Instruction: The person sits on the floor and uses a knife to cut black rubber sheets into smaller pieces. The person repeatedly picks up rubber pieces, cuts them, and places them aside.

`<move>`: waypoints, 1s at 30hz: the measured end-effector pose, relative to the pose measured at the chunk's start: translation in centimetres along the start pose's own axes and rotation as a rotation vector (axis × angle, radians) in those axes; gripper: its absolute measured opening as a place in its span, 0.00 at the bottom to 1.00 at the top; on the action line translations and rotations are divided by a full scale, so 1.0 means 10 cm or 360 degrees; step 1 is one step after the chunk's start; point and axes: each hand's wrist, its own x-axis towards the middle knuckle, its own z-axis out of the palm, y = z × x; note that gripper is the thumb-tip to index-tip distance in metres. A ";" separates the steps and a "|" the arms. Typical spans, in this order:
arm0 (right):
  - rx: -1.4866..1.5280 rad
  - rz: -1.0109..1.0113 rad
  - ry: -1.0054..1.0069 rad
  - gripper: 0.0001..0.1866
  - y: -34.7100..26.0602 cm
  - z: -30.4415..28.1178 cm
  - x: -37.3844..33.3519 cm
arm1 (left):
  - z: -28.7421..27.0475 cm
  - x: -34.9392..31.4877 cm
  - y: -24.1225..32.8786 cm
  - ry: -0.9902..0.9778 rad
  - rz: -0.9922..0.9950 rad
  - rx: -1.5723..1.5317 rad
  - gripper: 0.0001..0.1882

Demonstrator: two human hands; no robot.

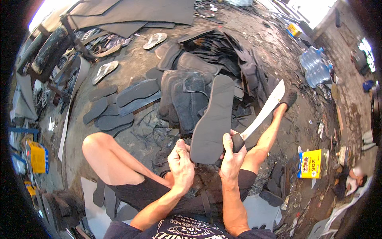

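A dark grey shoe sole stands between my two hands, long and slightly curved. My right hand grips the black handle of a knife, its long pale blade slanting up and to the right. The right thumb and fingers also press against the sole's lower right edge. My left hand is closed beside the lower left edge of the sole, thumb laid over curled fingers; whatever it pinches is hidden. Just beyond lies a pile of dark soles.
More cut soles lie to the left, near a pair of flip-flops. A large dark sack bulges at the back. On the right are clear water jugs and a yellow box. Flat sheets lean far left.
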 end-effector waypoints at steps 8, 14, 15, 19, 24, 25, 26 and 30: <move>0.0500 -0.0217 0.0576 0.30 0.13 -1.25 0.98 | -0.34 -0.05 -0.37 -0.0497 0.0041 0.0835 0.20; -0.0229 -0.0082 0.1135 0.25 0.33 -2.48 0.35 | -0.38 -0.04 -0.66 -0.1175 0.0125 0.1960 0.42; -0.0209 -0.0062 0.1252 0.27 0.42 -2.80 0.21 | -0.41 0.00 -0.72 -0.1179 0.0262 0.1750 0.38; 0.0020 -0.0030 0.1822 0.31 0.60 -3.76 -0.39 | -0.29 0.15 -0.69 -0.1029 -0.0404 0.1121 0.26; 0.0387 -0.0189 0.2103 0.28 0.82 -4.68 -0.70 | 0.01 0.54 -1.15 -0.0668 -0.0970 0.0141 0.26; 0.0451 -0.0184 0.2128 0.27 0.81 -4.73 -0.61 | 0.01 0.72 -1.43 -0.0599 -0.0951 0.0122 0.27; 0.0519 -0.0172 0.2162 0.26 0.85 -4.75 -0.57 | 0.10 0.87 -1.68 -0.0522 -0.0956 0.0143 0.30; 0.0646 0.0023 0.2157 0.21 1.33 -4.60 -0.75 | 0.61 1.12 -2.40 -0.0249 -0.0983 0.0425 0.36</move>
